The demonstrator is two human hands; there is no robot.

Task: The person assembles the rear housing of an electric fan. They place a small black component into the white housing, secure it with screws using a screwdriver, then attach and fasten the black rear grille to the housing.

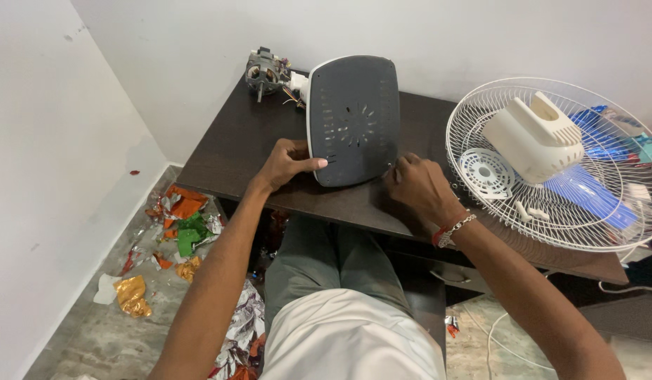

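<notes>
A white wire fan guard [551, 165] with a white plastic housing [533, 137] in it lies right of the work; a bare motor [264, 72] sits behind. On the dark counter [234, 151], the grey fan base plate [354, 116] stands tilted. Left hand [287, 163] grips its left edge, thumb on its face; right hand [421, 186] fingers curl closed at its lower right corner.

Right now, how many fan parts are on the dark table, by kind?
Grey base panel, held upright by left hand, right hand at its lower edge: 1
Motor: 1
White wire grille: 1
White housing: 1
White round disc: 1
Total: 5
</notes>
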